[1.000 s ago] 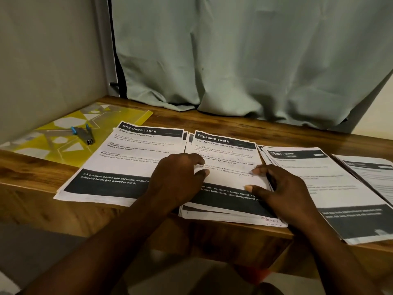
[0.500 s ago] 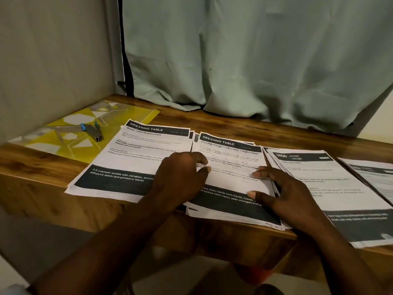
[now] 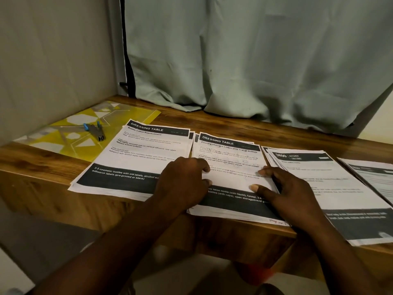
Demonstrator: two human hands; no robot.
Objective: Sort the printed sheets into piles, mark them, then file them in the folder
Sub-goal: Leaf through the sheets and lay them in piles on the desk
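Honestly not much has moved in the last second. Both hands are still parked on the middle pile at the desk's front edge, and it looks a bit more squared up now. The right hand presses the top sheet with straight fingers. The left hand has bent fingers on the pile's left edge, can't tell if it's pinching. I'd guess still tidying; the yellow folder waits at the back-left corner.
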